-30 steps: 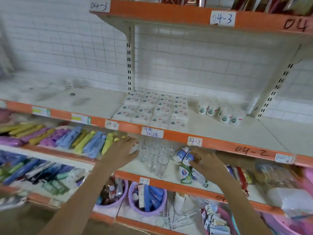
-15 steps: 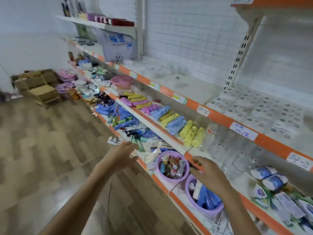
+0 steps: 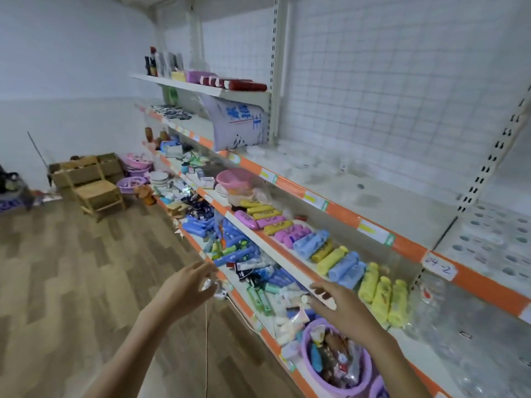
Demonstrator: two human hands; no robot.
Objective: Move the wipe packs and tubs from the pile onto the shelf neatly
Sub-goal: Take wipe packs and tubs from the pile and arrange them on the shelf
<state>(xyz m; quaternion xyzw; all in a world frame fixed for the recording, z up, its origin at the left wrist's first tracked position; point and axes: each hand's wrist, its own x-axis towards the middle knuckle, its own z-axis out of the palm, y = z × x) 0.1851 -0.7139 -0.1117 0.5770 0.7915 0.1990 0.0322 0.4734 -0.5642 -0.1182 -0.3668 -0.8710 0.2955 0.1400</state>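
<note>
White wipe packs point(image 3: 494, 237) lie in flat rows at the far right of the orange-edged shelf point(image 3: 344, 212). The rest of that shelf is bare and dusty. No pile of packs or tubs is in view. My left hand point(image 3: 184, 288) hovers over the floor in front of the lowest shelf, fingers loosely spread, holding nothing. My right hand point(image 3: 342, 308) hangs above a purple basin point(image 3: 336, 366), fingers straight and spread, also empty.
Yellow, blue and pink rolled packs point(image 3: 339, 257) line the middle shelf. Tubes and small goods crowd the lower shelf point(image 3: 253, 271). A pink basin point(image 3: 232, 178), a white sack point(image 3: 235, 122), a wooden chair point(image 3: 97, 191) and cardboard boxes point(image 3: 83, 168) stand further left. Wood floor stretches left.
The view has swung left, from facing the wipe packs to looking along the aisle. Both hands have left the shelf edge and now hover lower, empty.
</note>
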